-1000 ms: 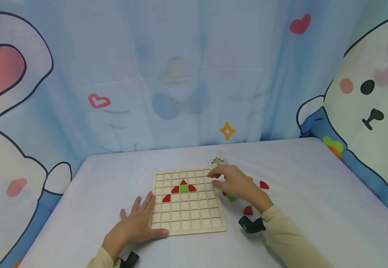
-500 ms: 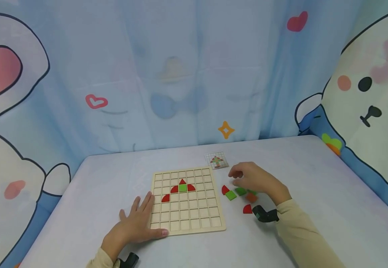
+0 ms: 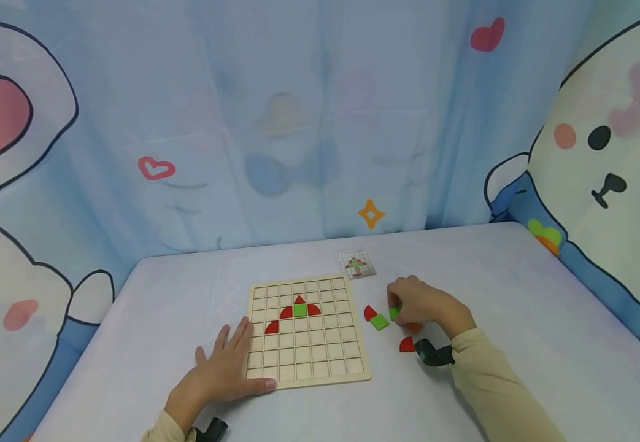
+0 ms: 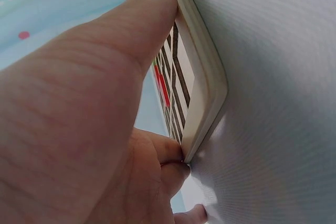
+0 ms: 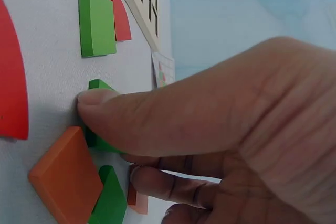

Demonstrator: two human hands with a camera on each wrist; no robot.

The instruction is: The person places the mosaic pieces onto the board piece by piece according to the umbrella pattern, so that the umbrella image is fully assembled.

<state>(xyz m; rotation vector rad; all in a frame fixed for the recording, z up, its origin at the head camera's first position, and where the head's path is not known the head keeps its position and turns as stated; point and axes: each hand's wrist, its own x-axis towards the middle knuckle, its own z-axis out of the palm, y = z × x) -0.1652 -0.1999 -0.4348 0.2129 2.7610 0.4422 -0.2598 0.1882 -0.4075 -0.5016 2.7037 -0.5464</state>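
A pale wooden grid board (image 3: 320,355) lies on the table, carrying several red pieces and one green square (image 3: 300,310). My left hand (image 3: 220,370) rests with spread fingers along its left edge, the thumb at the front left corner. Right of the board, my right hand (image 3: 427,305) reaches down into the loose pieces. In the right wrist view its thumb (image 5: 100,98) lies against a green block (image 5: 102,140), pinching it, with the fingers curled behind. An orange block (image 5: 65,177) and another green piece (image 5: 111,198) lie close beside it, partly under the hand in the head view.
A green square block (image 3: 379,321) and a red rounded piece (image 3: 370,313) lie between board and right hand. Another red piece (image 3: 407,344) lies nearer me. A small pattern card (image 3: 356,264) lies behind the board. A printed curtain (image 3: 297,123) hangs behind the table.
My right hand has moved right, away from the board's right edge, then down onto the loose green pieces, where its fingers have closed together. The left hand and board stay put.
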